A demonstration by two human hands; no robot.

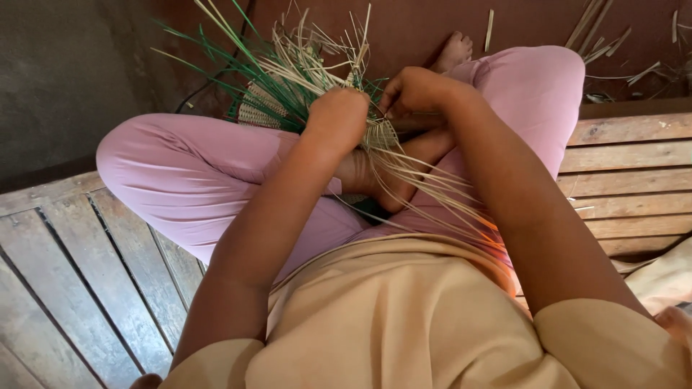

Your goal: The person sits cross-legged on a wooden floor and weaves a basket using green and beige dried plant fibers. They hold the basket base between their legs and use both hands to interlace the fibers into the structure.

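A half-woven basket [303,94] of pale and green straw strips is held over the lap, above the far edge of the slatted wooden worktop [86,252]. The left hand [337,119] is closed on the strands, and the right hand [414,92] is pinched on the weave just beside it. Loose scraps [602,36] are scattered on the floor beyond.

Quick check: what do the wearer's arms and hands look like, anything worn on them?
Left hand and right hand are bare: no gloves, rings or watch visible. Forearms are uncovered. Short beige sleeves of a loose top end near the upper arms.
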